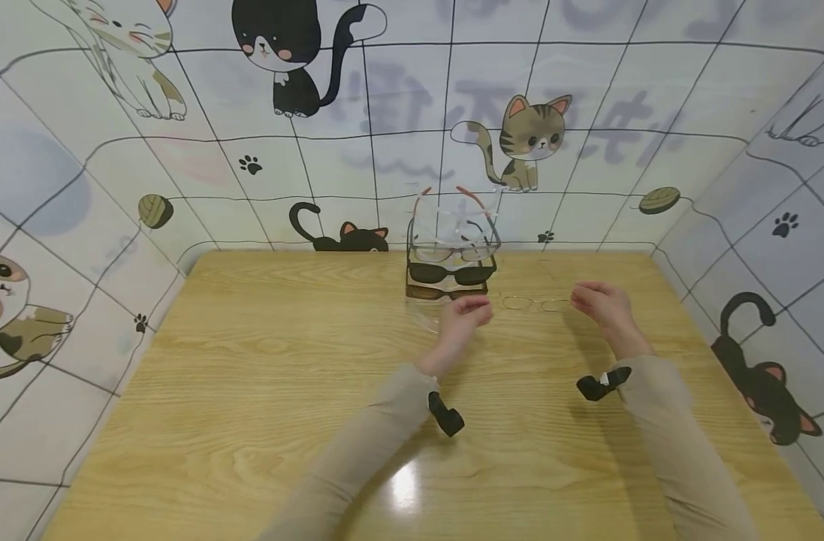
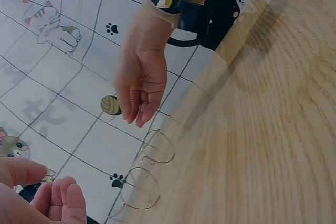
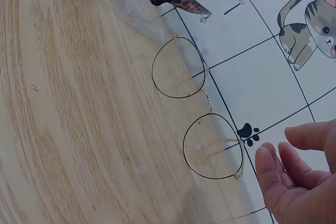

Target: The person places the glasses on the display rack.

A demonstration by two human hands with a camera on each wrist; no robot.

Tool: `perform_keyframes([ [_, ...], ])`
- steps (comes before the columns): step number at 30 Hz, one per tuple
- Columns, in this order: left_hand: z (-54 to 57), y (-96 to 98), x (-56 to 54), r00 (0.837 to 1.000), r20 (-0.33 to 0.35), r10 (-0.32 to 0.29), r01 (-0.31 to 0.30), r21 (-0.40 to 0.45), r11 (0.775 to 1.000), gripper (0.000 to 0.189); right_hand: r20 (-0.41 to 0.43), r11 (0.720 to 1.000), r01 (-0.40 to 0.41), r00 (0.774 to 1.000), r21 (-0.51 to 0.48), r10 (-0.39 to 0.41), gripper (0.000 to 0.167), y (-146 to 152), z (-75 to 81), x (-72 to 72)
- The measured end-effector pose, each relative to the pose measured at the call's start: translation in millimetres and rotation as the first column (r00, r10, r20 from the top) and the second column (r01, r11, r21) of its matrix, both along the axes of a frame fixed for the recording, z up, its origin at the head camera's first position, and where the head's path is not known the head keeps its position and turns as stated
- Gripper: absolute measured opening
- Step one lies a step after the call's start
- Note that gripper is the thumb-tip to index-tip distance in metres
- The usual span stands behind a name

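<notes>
A pair of thin gold wire-rimmed eyeglasses (image 3: pixel 208 101) stands on the table, between my two hands in the head view. My right hand (image 1: pixel 608 312) is beside the far right end of these glasses; in the right wrist view a gap shows between its thumb and bent fingers, with nothing in it. Just left of the glasses is my left hand (image 1: pixel 460 323), its fingers loosely bent and the thumb apart from them in the left wrist view. Behind that hand lie brown tortoiseshell glasses (image 1: pixel 425 291) and a clear plastic pair (image 1: pixel 421 314), partly hidden by it.
Black sunglasses (image 1: pixel 428 273) and further pairs with clear or grey frames (image 1: pixel 433 254) line up behind, towards the back wall. The wooden table (image 1: pixel 263 376) meets cat-printed wall sheets (image 1: pixel 412 90) at the back and sides. Small wrist cameras (image 1: pixel 445 415) sit on both sleeves.
</notes>
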State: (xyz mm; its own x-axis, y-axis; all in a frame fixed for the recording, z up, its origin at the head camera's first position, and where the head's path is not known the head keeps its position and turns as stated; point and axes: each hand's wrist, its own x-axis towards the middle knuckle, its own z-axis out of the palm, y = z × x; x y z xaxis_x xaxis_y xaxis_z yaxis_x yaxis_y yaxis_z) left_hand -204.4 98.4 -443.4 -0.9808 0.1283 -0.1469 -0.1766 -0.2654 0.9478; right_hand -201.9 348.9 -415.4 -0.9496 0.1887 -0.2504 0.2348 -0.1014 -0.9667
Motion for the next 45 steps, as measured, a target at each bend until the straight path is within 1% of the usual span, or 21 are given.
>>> perform_keyframes([
  [4, -7.3, 10.7, -0.9, 1.000, 0.013, 0.017, -0.017, 0.000, 1.000, 0.022, 0.009, 1.000, 0.015, 1.000, 0.001, -0.015, 0.023, 0.7, -4.6, -3.1],
  [6, -9.2, 15.5, -1.3, 0.999, 0.026, 0.022, -0.022, 0.001, 1.000, 0.021, 0.014, 1.000, 0.021, 1.000, 0.014, -0.022, 0.021, 1.0, -7.1, -4.7],
  [10, -10.8, 24.3, -1.8, 0.998, 0.061, 0.034, -0.034, -0.005, 0.999, 0.021, 0.020, 0.996, 0.040, 0.999, 0.076, -0.042, 0.030, 0.8, -11.6, -7.2],
  [13, -11.7, 29.8, -2.2, 0.996, 0.077, 0.042, -0.040, -0.023, 0.999, 0.020, 0.025, 0.992, 0.064, 0.997, 0.109, -0.067, 0.033, 0.4, -13.5, -8.0],
  [17, -16.6, 36.0, -3.0, 0.995, 0.092, 0.039, -0.034, -0.052, 0.998, 0.023, 0.041, 0.987, 0.090, 0.995, 0.134, -0.096, 0.032, 1.7, -14.7, -8.5],
  [19, -19.9, 39.4, -3.9, 0.995, 0.094, 0.042, -0.037, -0.053, 0.998, 0.025, 0.058, 0.983, 0.095, 0.993, 0.160, -0.105, 0.028, 2.1, -15.0, -8.5],
  [20, -21.2, 40.9, -4.1, 0.994, 0.098, 0.045, -0.040, -0.054, 0.998, 0.026, 0.068, 0.979, 0.097, 0.992, 0.178, -0.111, 0.031, 2.6, -15.4, -8.6],
  [22, -23.8, 43.9, -5.0, 0.993, 0.109, 0.054, -0.048, -0.059, 0.997, 0.028, 0.083, 0.974, 0.108, 0.988, 0.197, -0.127, 0.028, 3.5, -15.9, -8.5],
  [24, -25.2, 46.3, -6.2, 0.991, 0.118, 0.064, -0.055, -0.078, 0.995, 0.029, 0.089, 0.968, 0.117, 0.986, 0.221, -0.140, 0.027, 5.1, -17.7, -8.5],
  [26, -27.5, 47.7, -7.5, 0.989, 0.130, 0.067, -0.052, -0.114, 0.992, 0.030, 0.092, 0.965, 0.123, 0.985, 0.230, -0.147, 0.033, 6.5, -19.1, -7.8],
  [27, -28.3, 48.2, -8.1, 0.989, 0.135, 0.066, -0.049, -0.129, 0.990, 0.030, 0.092, 0.967, 0.139, 0.982, 0.215, -0.162, 0.030, 7.4, -20.5, -7.9],
  [29, -29.1, 48.5, -9.4, 0.988, 0.141, 0.063, -0.042, -0.147, 0.988, 0.032, 0.098, 0.964, 0.119, 0.984, 0.238, -0.146, 0.038, 9.1, -23.1, -7.8],
  [30, -29.4, 48.8, -9.8, 0.988, 0.141, 0.066, -0.044, -0.152, 0.987, 0.032, 0.104, 0.960, 0.109, 0.985, 0.256, -0.139, 0.039, 9.7, -24.3, -7.8],
  [33, -28.1, 49.9, -10.4, 0.988, 0.138, 0.071, -0.049, -0.157, 0.986, 0.035, 0.125, 0.960, 0.092, 0.984, 0.264, -0.129, 0.046, 11.5, -27.3, -8.2],
  [34, -27.7, 50.6, -10.7, 0.988, 0.136, 0.078, -0.055, -0.160, 0.986, 0.036, 0.129, 0.956, 0.066, 0.986, 0.285, -0.107, 0.048, 11.7, -27.5, -7.9],
  [37, -26.9, 53.7, -11.6, 0.986, 0.136, 0.093, -0.068, -0.174, 0.982, 0.038, 0.137, 0.968, 0.063, 0.986, 0.244, -0.098, 0.050, 11.8, -28.5, -8.6],
  [38, -26.3, 54.6, -12.1, 0.985, 0.140, 0.097, -0.072, -0.176, 0.982, 0.038, 0.134, 0.970, 0.048, 0.988, 0.237, -0.081, 0.051, 11.3, -28.4, -8.9],
  [42, -22.7, 58.7, -14.0, 0.980, 0.159, 0.116, -0.087, -0.181, 0.980, 0.038, 0.137, 0.983, 0.069, 0.986, 0.168, -0.092, 0.051, 9.4, -29.2, -12.1],
  [45, -19.8, 61.3, -15.4, 0.978, 0.165, 0.127, -0.098, -0.177, 0.979, 0.038, 0.138, 0.985, 0.090, 0.984, 0.149, -0.110, 0.049, 7.5, -29.6, -14.6],
])
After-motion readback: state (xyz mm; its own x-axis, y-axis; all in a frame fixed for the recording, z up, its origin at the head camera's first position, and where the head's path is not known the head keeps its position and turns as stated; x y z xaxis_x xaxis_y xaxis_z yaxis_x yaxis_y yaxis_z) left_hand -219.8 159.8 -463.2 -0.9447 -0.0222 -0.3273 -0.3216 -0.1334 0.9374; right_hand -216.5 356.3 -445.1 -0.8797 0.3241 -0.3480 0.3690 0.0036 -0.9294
